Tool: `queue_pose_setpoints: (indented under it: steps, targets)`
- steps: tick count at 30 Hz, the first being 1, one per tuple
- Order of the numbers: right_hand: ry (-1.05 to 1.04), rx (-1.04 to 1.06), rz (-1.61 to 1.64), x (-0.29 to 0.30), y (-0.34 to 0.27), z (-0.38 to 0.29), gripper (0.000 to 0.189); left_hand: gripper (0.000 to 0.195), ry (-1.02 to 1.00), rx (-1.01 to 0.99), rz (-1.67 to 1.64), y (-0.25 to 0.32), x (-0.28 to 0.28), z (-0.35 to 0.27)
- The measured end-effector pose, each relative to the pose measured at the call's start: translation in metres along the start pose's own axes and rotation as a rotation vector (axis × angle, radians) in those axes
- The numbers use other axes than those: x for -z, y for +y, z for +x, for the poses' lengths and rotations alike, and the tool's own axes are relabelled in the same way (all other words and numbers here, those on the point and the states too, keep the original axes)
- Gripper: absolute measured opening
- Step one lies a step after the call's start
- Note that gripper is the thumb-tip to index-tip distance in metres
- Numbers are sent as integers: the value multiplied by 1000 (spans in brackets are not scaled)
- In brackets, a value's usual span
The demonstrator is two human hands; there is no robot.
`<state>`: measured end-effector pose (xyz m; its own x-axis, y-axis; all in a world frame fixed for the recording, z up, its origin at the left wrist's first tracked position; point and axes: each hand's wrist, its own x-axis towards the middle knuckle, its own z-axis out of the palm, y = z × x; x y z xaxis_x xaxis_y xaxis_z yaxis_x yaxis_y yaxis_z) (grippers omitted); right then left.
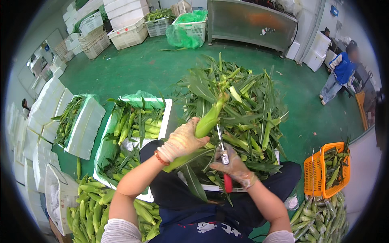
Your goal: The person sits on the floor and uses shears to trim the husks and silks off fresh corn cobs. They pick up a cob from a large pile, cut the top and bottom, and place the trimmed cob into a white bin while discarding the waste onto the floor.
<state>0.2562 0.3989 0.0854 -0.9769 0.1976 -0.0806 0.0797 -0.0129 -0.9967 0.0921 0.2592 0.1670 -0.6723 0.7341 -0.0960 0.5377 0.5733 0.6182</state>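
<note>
My left hand (183, 139), in a pale work glove, grips a green ear of corn in its husk (210, 118). The ear tilts up and away to the right. In my gloved right hand (236, 169) is a pair of pruning shears (224, 151) with a red handle, the metal blades beside the lower part of the ear. I cannot tell whether the blades touch it. Below both hands, a large heap of corn husks and leaves (252, 121) rises from a white crate (212, 188) between my legs.
To the left stands a white foam box (168, 118) of corn, with loose corn ears (94, 209) piled nearer me. An orange basket (313, 176) and wrapped corn (317, 220) lie at right. A person in blue (343, 68) stands far right, near a metal counter (249, 27).
</note>
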Motion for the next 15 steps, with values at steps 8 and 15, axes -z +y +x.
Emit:
queue_pose_setpoints:
  steps: [8, 15]
  targets:
    - [-135, -196, 484, 21, -18, -27, 28, 75, -443, -268, -43, -22, 20, -10]
    - [-326, -334, 443, 18, -18, -78, 55, 66, -818, -94, -1349, -42, -17, -21]
